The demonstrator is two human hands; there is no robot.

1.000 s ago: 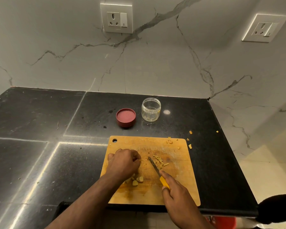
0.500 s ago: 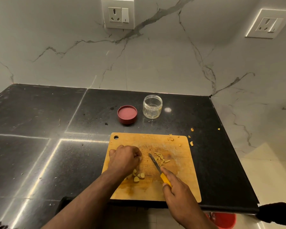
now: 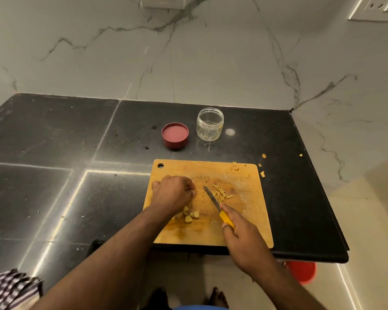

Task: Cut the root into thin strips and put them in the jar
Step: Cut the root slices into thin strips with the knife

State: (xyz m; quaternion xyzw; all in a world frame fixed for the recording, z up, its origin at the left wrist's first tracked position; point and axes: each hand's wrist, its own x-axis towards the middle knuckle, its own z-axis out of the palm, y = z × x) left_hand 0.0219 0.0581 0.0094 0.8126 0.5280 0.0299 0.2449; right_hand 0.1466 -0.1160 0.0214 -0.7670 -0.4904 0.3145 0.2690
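A wooden cutting board [image 3: 244, 220] lies at the counter's front edge. My left hand [image 3: 171, 195] rests on its left half, fingers curled down onto a small root piece that they hide. My right hand [image 3: 242, 238] grips a yellow-handled knife [image 3: 212, 198], its blade pointing up-left between the left fingertips and a small pile of thin strips [image 3: 221, 193]. Several pale root chunks [image 3: 189, 215] lie below my left wrist. Behind the board stands the clear jar [image 3: 210, 125], open and holding nothing I can see, with its red lid [image 3: 175, 135] upside down to its left.
Small root scraps [image 3: 262, 174] lie on the black counter [image 3: 76, 153] right of the board. The counter ends just right of the board. A red bucket [image 3: 302, 271] sits on the floor below. A checked cloth [image 3: 9, 289] shows at the bottom left.
My head has tilted down, so everything sits higher in the view. Both hands stay in nearly the same places on the board, the knife still beside the strips.
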